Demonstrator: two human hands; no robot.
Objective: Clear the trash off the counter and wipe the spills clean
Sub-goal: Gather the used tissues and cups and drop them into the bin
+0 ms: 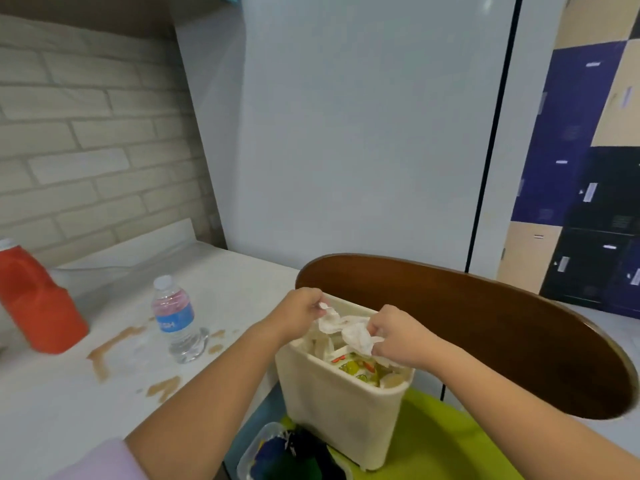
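Both hands over the open cream trash bin (341, 415), each grasping crumpled white tissue (348, 332). Left hand (298, 311) pinches one end of the tissue at the bin's far-left rim, fingers curled round it; right hand (394, 336) grips the other bunched end just above the bin mouth. Tissue stretches between the two hands, partly hanging into the bin. Inside the bin: more white paper and a printed wrapper (360, 367) with green, yellow and red marks. Bin stands on a lime-green surface (440, 441), beside the white table (52, 410), in front of a dark brown curved chair back (485, 327). On the table: brown spills (104, 351) in several streaks and blotches, unwiped; a clear water bottle (176, 320) with blue label upright among them; a red jug (34, 303) at the left edge. Clear plastic container (277, 455) with dark blue and green contents just beside the bin's base, bottom of view. Brick wall (86, 150) behind the table.
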